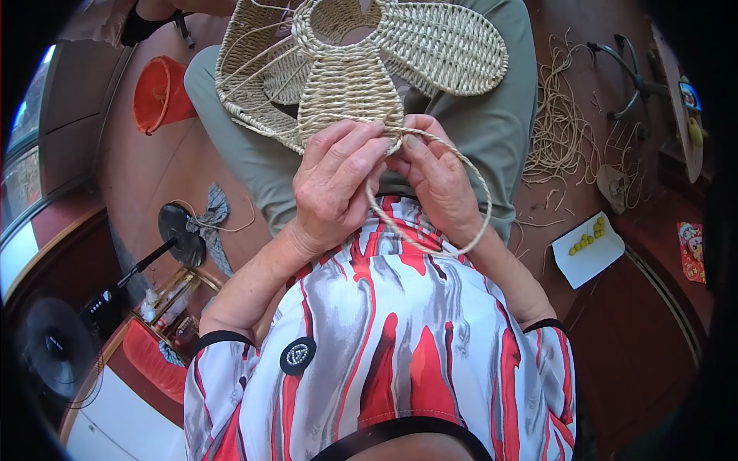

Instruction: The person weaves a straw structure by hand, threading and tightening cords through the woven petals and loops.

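Observation:
A woven straw piece (350,81) with petal-shaped panels around a round opening rests on my lap. My left hand (334,180) holds the lower edge of its middle panel, fingers bent over the weave. Close beside it, my right hand (438,180) pinches a twisted straw cord (486,184) at the panel's lower right corner. The cord loops out over my right wrist and back below my hands. Loose thin strands stick out at the piece's upper left. The fingertips partly hide where cord and edge meet.
An orange-red bucket (161,96) stands at the upper left, a fan (58,346) at the lower left. On the right floor lie a heap of cord (557,127) and a white sheet (588,265) with yellow fruit. Part of another person (96,19) shows at the top left.

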{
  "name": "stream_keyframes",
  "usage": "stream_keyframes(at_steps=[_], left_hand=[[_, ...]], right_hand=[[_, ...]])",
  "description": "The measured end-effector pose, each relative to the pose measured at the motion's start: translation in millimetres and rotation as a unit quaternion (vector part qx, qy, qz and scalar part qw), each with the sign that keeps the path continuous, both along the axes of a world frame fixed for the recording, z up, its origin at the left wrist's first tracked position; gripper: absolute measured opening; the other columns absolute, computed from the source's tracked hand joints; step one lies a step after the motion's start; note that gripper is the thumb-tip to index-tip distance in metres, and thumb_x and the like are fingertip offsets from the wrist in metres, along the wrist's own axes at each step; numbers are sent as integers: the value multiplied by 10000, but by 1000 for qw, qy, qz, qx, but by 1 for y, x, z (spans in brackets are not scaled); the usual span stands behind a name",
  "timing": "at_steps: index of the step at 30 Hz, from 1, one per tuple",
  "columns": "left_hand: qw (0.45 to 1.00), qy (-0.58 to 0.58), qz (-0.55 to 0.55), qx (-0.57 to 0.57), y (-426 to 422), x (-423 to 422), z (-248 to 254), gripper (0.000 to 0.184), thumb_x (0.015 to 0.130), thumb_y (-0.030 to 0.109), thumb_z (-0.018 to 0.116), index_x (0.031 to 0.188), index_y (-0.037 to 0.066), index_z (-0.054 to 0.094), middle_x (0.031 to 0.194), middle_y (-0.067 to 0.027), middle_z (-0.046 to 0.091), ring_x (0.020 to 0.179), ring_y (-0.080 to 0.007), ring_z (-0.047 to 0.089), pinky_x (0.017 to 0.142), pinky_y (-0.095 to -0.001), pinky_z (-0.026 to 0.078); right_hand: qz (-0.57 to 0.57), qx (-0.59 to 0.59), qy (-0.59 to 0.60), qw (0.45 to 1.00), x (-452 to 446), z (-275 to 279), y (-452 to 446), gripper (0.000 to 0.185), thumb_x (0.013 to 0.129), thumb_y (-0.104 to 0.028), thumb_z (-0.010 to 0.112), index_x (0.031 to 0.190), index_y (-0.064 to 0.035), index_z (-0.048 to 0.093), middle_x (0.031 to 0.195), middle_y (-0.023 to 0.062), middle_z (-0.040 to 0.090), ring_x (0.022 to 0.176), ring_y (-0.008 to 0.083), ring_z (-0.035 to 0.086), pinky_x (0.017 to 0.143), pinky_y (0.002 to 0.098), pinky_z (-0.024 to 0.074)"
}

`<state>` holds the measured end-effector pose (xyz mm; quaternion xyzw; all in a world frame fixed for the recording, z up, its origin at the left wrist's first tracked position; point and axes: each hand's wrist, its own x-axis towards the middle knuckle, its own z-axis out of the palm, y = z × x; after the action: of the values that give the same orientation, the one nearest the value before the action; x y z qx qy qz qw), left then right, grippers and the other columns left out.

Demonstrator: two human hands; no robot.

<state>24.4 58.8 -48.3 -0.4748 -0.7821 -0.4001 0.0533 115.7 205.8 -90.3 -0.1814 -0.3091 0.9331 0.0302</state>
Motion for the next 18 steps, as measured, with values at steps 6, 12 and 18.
stream_keyframes(at_steps=[6, 12, 18], left_hand=[[999, 17, 20, -46, 6, 4, 3, 371, 785, -34, 729, 1154, -9, 696, 1159, -145, 668, 1066, -350, 631, 921, -428, 510], [992, -22, 62, -107, 16, 10, 12, 334, 816, 22, 720, 1145, -8, 670, 1163, -160, 587, 1084, -345, 560, 922, -432, 466], [985, 7, 57, -164, 19, 9, 13, 412, 778, 129, 740, 1161, 13, 642, 1154, -137, 541, 1070, -329, 510, 914, -465, 391]], right_hand=[[9, -78, -2, 997, 5, -6, -2, 284, 1091, -161, 502, 1354, -55, 495, 1270, 71, 626, 1168, 145, 615, 1047, 342, 500], [42, -99, 3, 994, -5, -13, 2, 284, 1082, -153, 526, 1350, -60, 512, 1207, 64, 669, 1082, 138, 666, 964, 301, 548], [4, -10, -54, 998, -21, -8, -4, 197, 1038, -79, 589, 1205, -10, 669, 1118, 41, 717, 971, 75, 682, 822, 251, 580]])
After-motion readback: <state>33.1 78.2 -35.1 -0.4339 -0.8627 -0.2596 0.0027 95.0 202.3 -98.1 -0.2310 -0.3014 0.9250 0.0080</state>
